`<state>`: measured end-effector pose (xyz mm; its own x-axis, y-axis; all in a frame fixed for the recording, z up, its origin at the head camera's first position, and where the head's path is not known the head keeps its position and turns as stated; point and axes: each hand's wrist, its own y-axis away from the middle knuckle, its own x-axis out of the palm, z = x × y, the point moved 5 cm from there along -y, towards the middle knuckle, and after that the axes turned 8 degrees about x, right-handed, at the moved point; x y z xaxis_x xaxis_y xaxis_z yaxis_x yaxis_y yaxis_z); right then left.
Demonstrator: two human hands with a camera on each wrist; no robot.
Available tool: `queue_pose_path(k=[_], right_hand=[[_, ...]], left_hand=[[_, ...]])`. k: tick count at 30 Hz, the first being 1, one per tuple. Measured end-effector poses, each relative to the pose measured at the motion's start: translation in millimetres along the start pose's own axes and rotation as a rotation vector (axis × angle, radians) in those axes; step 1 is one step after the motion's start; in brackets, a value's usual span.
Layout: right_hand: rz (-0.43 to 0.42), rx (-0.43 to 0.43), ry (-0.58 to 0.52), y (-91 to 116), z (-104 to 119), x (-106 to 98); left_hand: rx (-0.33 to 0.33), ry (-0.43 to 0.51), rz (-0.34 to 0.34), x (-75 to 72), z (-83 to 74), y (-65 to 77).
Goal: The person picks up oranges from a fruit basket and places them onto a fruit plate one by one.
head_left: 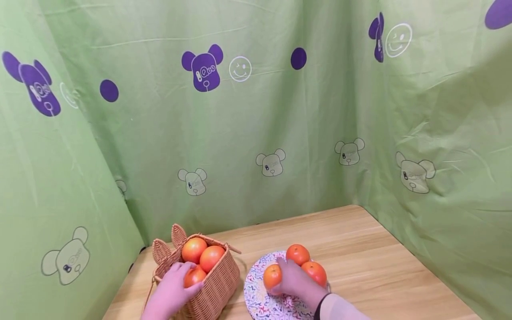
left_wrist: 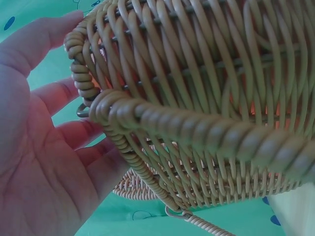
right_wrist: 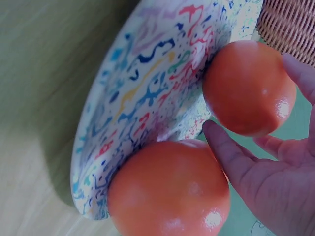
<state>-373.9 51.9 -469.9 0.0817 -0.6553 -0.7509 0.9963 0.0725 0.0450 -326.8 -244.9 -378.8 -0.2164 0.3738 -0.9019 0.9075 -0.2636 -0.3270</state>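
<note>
Orange fruits, six that we can count, sit in two groups of three, and behind them we see a green curtain printed with bear heads and purple dots (a few white smiley faces wink among them). Below it spreads a wooden table. On its left side we find a wicker basket with two leaf-shaped woven ears, and just to the right of it a round white plate covered in coloured squiggles. At the basket, the left hand reaches over the rim, its fingers and thumb on either side of the front fruit; the left wrist view hides the fingertips behind the weave, so we cannot tell whether they grasp it. Over the plate, the right hand curls fingers and thumb round the leftmost fruit there, grasping it. Two more fruits lie at the plate's far and right side, close beside that hand, while the basket's other two rest behind the front one, near the top of the opening. A dark cuff circles the right wrist.
</note>
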Motion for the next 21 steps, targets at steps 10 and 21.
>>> queue_pose_path(k=[10, 21], right_hand=[[-0.065, -0.051, 0.006, 2.6, 8.9, -16.5], [-0.060, -0.031, -0.045, 0.9, 10.6, -22.2]], left_hand=[[0.104, -0.034, 0.065, -8.6, 0.1, -10.5], [0.148, 0.160, 0.275, -9.0, 10.7, -29.8]])
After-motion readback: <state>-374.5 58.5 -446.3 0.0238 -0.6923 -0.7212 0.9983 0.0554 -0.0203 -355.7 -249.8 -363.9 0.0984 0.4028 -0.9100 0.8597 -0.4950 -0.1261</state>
